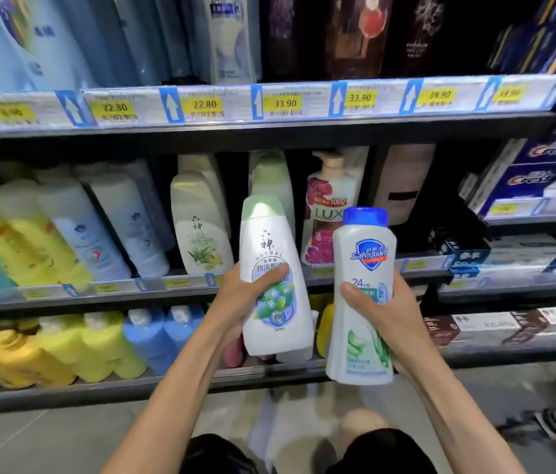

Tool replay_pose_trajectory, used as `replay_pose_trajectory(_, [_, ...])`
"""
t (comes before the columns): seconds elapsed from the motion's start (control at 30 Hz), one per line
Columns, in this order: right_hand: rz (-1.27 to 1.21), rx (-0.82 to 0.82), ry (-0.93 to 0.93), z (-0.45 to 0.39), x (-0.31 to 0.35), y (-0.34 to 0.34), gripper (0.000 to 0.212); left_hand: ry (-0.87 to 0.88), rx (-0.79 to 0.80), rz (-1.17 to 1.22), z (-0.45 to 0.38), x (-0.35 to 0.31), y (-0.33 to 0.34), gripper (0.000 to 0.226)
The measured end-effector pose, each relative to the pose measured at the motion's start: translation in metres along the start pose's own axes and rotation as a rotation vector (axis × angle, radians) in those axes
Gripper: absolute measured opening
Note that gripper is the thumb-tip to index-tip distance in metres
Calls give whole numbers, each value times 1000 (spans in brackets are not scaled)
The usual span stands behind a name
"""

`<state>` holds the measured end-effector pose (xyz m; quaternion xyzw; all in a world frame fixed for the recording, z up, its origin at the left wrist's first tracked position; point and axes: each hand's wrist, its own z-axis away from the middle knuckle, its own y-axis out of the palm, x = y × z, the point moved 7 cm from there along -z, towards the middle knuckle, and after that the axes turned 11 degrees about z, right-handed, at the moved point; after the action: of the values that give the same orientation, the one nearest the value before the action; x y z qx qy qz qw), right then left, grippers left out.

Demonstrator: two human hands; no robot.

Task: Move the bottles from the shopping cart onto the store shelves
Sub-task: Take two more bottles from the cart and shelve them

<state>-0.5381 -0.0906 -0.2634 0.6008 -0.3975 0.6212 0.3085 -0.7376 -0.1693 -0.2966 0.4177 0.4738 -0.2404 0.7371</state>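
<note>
The store shelves (pixel 269 130) fill the view in dark tiers fronted by price strips; the top-row bottles are cut off at the frame edge and blurred, their labels unreadable. On the middle tier stands a matching green-capped bottle (pixel 271 172), mostly hidden. The person's left hand (pixel 246 295) grips a smooth white green-capped bottle (pixel 275 278) upright in front of that tier. The right hand (pixel 377 302) curls round a waisted white blue-capped bottle (pixel 362 295), just beside it. The shopping cart may be the dark shape at lower right, though that is unclear.
</note>
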Motion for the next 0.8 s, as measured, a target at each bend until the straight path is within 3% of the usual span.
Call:
replay_pose_trajectory(0.43, [-82,4,-101,-11,-16,1,45,275,-81,-97,-60,-39,-8,38])
replay_pose_trajectory(0.6, [-97,6,-71,-19,-27,-7,47,409,-44,-162,-74,-52,-1,33])
replay_pose_trajectory(0.8, [-112,18,-55,-22,-42,-9,51,463,-44,-307,-84,-56,3,48])
